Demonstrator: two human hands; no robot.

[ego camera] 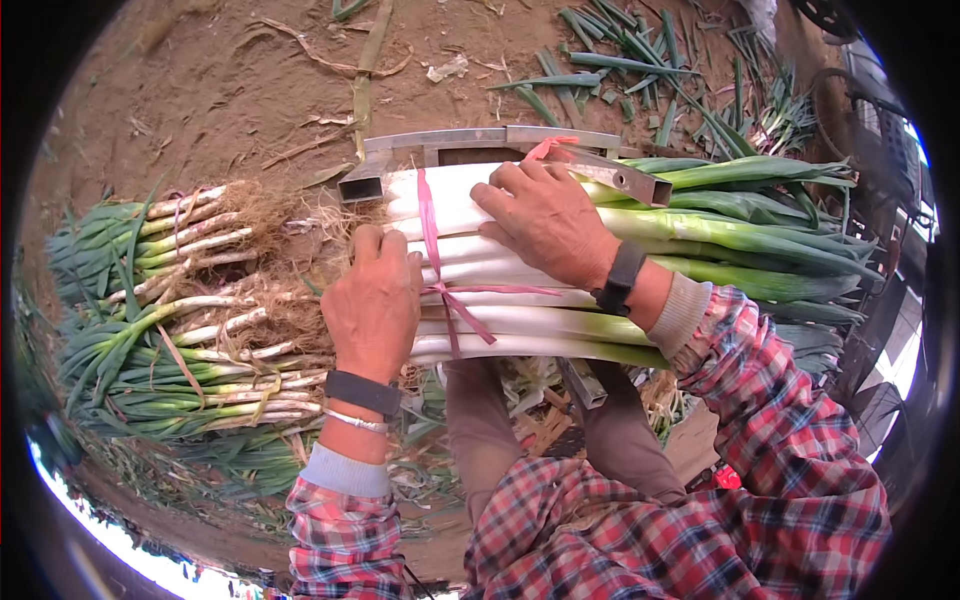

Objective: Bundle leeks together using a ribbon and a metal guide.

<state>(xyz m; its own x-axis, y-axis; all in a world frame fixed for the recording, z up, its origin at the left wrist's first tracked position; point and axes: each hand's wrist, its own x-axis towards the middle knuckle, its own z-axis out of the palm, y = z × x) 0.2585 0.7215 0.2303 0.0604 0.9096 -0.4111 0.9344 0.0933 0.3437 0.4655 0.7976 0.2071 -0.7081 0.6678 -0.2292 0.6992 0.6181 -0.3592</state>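
Observation:
A row of leeks or large green onions (pixel 495 330) lies across a metal frame (pixel 465 139), white stems to the left, green leaves to the right. A pink tie (pixel 429 217) wraps the white stems near their root end and is knotted, with loose tails. My left hand (pixel 375 300) is at the root end, its fingers bent against the stem ends; whether it grips one is hidden. My right hand (pixel 551 225) rests over the upper stems, fingers curled on them. Beside its fingertips, a second strip of pinkish-red tie (pixel 551 146) shows at the frame's upper rail.
Bundles of thinner green onions with roots (pixel 255 397) lie on the ground at the left. Cut green leaves (pixel 637 64) are scattered on the soil at the upper right. My legs are below the frame, with plant scraps between them. Dark machinery or a vehicle stands at the right edge.

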